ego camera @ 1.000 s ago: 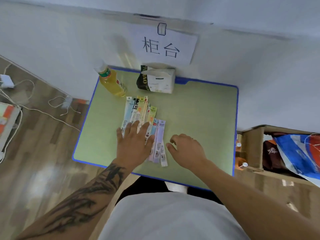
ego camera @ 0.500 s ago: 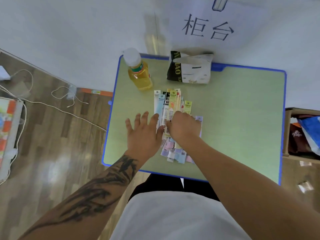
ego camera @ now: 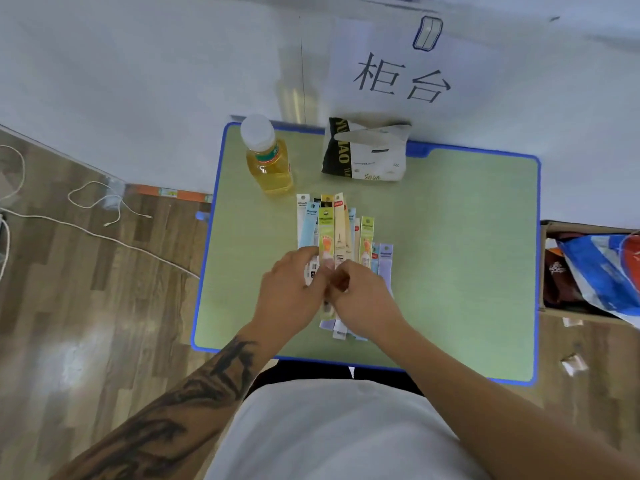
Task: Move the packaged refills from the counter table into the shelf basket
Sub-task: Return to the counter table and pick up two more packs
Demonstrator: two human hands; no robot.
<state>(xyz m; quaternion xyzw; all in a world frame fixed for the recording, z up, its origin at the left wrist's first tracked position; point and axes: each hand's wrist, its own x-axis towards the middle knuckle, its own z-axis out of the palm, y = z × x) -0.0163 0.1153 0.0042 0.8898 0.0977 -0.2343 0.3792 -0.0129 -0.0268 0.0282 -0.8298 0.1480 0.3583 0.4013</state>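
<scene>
Several long, narrow packaged refills (ego camera: 332, 226) in pastel colours lie bunched side by side in the middle of the green counter table (ego camera: 467, 254). My left hand (ego camera: 291, 296) curls round the left side of the bunch near its lower half. My right hand (ego camera: 363, 303) closes on the bunch from the right, its fingers meeting the left hand's over the packs. The lower ends of the packs stick out below my hands. No shelf basket is in view.
A bottle of yellow drink (ego camera: 268, 157) and a tissue pack (ego camera: 363, 154) stand at the table's back, just beyond the refills. A cardboard box (ego camera: 554, 306) with bags sits at the right. Cables (ego camera: 97, 233) trail over the wooden floor at the left.
My left hand went from lying flat on the packs to curling round them. My right hand came in from the right onto the bunch, and the spread packs are gathered tighter.
</scene>
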